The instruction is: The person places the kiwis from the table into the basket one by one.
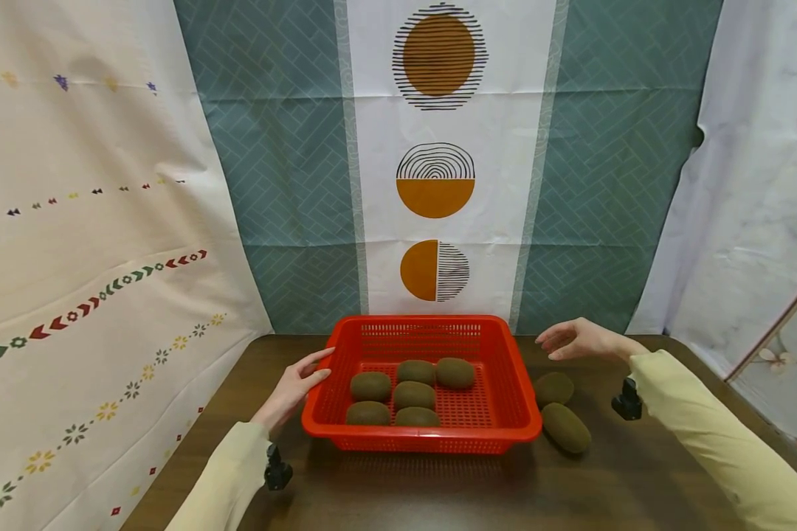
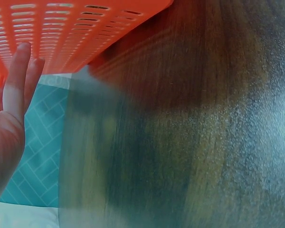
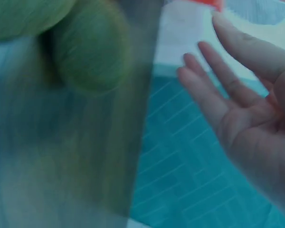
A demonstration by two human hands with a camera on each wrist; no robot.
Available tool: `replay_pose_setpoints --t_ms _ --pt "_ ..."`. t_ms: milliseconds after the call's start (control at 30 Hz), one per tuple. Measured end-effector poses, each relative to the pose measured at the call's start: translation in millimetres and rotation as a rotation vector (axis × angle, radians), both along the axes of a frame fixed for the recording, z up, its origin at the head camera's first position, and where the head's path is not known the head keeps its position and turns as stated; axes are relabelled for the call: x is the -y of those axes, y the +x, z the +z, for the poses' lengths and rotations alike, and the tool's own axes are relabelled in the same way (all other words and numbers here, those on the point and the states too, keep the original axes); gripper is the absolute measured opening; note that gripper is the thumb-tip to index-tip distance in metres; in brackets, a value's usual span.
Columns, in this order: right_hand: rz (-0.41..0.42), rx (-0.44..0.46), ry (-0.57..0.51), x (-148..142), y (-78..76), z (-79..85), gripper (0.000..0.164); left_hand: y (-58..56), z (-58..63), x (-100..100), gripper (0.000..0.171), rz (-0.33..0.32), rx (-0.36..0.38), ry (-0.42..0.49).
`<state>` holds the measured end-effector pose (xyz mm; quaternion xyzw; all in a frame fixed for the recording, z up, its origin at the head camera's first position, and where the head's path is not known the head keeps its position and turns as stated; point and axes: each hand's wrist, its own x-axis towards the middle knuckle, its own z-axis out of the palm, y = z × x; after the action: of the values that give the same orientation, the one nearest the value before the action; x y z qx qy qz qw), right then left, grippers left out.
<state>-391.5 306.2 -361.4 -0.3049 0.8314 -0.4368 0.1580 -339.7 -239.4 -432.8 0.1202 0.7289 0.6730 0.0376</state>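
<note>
A red plastic basket (image 1: 425, 434) with slotted walls stands on the table, and several brown fuzzy kiwis (image 1: 415, 396) lie on its floor. My left hand (image 1: 294, 387) is at the basket's left rim, fingers extended; in the left wrist view its fingers (image 2: 16, 90) lie along the slotted outer wall. Beyond the basket's right side, my right hand (image 1: 581, 340) is raised over the table with fingers spread loosely and nothing in them. Just below it, one kiwi (image 1: 554, 389) lies beside the basket, and a second kiwi (image 1: 567, 428) lies nearer, close against the first.
The dark wooden table (image 1: 398, 490) carries the basket and the loose kiwis. Behind it hangs a green and white cloth (image 1: 438, 221) with orange circles. Patterned cloth (image 1: 106, 295) closes the left side, and a pale marbled cloth (image 1: 744, 258) the right.
</note>
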Motion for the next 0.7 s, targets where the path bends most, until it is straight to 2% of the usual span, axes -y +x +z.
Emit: replay_pose_setpoints --t_ms 133,267,400,533,700 --pt "0.1 -0.101 0.035 -6 -4.6 -15.1 0.04 -0.4 0.0 0 0.052 -0.005 0.005 0.01" --pt "0.164 -0.13 0.065 -12 -8.5 -28.3 0.041 -0.5 0.2 0 0.051 -0.007 0.007 0.014" --pt "0.177 -0.116 0.083 -17 -8.4 -39.5 0.042 -0.7 -0.3 0 0.052 -0.01 0.01 0.012" --pt "0.187 -0.141 0.111 -18 -6.6 -49.8 0.045 -0.6 -0.3 0 0.051 -0.012 0.012 0.019" --pt "0.17 -0.147 0.141 -18 -5.0 -60.3 0.047 -0.6 -0.4 0 0.051 -0.017 0.006 0.016"
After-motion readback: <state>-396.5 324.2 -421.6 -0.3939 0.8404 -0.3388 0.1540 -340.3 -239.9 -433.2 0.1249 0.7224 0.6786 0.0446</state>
